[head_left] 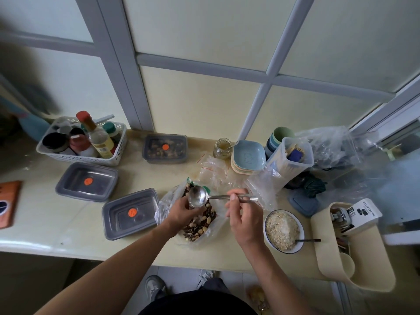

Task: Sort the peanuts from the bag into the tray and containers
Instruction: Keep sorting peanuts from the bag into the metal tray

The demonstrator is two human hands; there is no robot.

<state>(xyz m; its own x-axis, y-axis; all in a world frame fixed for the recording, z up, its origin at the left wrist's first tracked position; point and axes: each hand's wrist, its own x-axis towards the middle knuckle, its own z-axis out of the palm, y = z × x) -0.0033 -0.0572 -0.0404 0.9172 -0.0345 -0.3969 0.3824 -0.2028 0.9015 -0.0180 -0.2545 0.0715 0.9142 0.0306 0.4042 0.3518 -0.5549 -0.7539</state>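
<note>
The right grip (244,220) pinches the spoon (218,197), bowl pointing left, long axis sideways over the bag (164,206). The left grip (181,212) clutches the bag.

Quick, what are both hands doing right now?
Left hand: grips the bag.
Right hand: pinches the spoon.

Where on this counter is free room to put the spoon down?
Bare counter lies front-left, between the orange board and the nearest grey container. Right of the bag it is crowded: oat bowl, plates, loose plastic bags.
</note>
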